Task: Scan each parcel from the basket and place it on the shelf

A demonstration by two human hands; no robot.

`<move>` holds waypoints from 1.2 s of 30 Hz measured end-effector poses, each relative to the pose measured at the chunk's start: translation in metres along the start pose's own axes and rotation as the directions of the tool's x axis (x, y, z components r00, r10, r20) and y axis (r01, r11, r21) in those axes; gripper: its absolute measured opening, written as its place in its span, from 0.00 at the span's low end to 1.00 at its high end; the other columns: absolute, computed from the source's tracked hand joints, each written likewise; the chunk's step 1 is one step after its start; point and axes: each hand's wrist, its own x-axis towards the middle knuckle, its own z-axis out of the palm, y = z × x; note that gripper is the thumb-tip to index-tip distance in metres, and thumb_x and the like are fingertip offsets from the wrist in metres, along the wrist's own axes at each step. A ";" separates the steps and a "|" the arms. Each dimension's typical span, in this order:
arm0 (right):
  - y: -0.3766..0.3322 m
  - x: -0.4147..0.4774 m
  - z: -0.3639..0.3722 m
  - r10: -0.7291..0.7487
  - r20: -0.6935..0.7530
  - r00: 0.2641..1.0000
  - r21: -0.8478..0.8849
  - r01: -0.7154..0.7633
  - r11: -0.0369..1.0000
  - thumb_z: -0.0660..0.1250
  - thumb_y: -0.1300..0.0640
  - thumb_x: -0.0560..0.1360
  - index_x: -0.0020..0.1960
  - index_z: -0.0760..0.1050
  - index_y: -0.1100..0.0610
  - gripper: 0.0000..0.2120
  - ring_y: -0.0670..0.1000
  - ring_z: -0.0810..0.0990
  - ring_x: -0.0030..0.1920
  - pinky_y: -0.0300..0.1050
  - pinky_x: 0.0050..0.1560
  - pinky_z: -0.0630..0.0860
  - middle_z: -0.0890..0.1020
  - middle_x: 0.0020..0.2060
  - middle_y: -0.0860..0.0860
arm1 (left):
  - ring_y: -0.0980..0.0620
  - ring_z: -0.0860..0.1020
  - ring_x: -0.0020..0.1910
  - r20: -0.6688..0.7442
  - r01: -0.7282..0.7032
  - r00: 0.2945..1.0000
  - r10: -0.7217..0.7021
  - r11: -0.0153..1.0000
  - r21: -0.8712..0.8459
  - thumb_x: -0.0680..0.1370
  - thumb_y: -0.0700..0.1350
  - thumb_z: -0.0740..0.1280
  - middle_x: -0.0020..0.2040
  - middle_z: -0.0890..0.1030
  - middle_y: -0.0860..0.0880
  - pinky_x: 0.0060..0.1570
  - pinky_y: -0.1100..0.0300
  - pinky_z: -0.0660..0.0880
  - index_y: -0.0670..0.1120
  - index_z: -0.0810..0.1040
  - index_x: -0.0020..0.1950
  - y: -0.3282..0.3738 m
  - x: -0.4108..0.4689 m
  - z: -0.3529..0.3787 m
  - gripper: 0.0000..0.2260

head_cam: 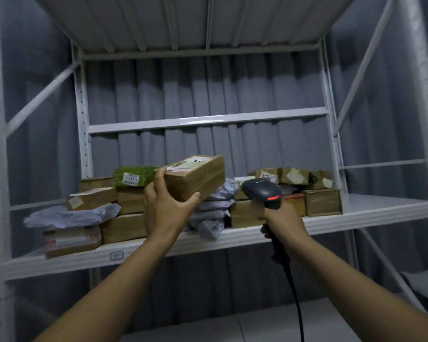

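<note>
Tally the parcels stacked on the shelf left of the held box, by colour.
Brown cardboard boxes: 5
Green wrapped parcel: 1
Pale plastic mailer: 1
Total: 7
Left out: held box in the left hand. Blur makes the brown count approximate.

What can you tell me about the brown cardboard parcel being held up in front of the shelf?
The brown rectangular cardboard parcel is a flat, oblong box that looks wrapped in clear tape, with a white printed shipping label on its top face near the far end. The left hand grips its near end, fingers on top and thumb underneath. It is held tilted, the far end raised, above the piled parcels on the white metal shelf. It looks intact. Nothing else visibly touches it; the black handheld barcode scanner in the right hand sits beside it.
</note>
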 end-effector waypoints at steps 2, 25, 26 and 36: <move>0.003 0.024 -0.015 0.018 -0.046 0.999 0.028 -0.016 0.999 0.72 0.60 0.71 0.42 0.77 0.60 0.05 0.53 0.75 0.27 0.43 0.29 0.71 0.78 0.32 0.57 | 0.39 0.71 0.63 -0.032 -0.021 0.999 0.024 0.995 0.093 0.65 0.62 0.72 0.67 0.68 0.42 0.58 0.45 0.72 0.60 0.56 0.73 0.018 0.022 0.033 0.41; 0.085 0.111 -0.085 0.075 -0.097 0.992 -0.010 -0.077 0.997 0.73 0.58 0.71 0.43 0.78 0.57 0.04 0.52 0.77 0.27 0.42 0.29 0.72 0.80 0.35 0.56 | 0.40 0.59 0.74 0.297 -0.452 0.892 0.340 0.677 0.581 0.76 0.65 0.60 0.76 0.58 0.42 0.73 0.38 0.50 0.50 0.64 0.73 0.019 0.067 0.236 0.30; 0.086 0.110 -0.082 0.085 -0.090 0.992 -0.019 -0.087 0.996 0.73 0.58 0.71 0.43 0.79 0.58 0.05 0.52 0.77 0.27 0.42 0.29 0.72 0.81 0.35 0.56 | 0.41 0.59 0.74 0.344 -0.484 0.875 0.340 0.634 0.603 0.77 0.65 0.59 0.76 0.58 0.43 0.73 0.37 0.49 0.51 0.64 0.74 0.018 0.068 0.236 0.30; 0.069 0.081 -0.065 0.156 0.003 0.988 -0.056 -0.155 0.986 0.73 0.57 0.71 0.45 0.80 0.65 0.10 0.52 0.77 0.26 0.43 0.29 0.72 0.81 0.35 0.56 | 0.43 0.56 0.76 0.544 -0.535 0.809 0.225 0.664 0.522 0.77 0.64 0.60 0.77 0.60 0.47 0.74 0.41 0.48 0.50 0.65 0.74 0.030 0.060 0.211 0.30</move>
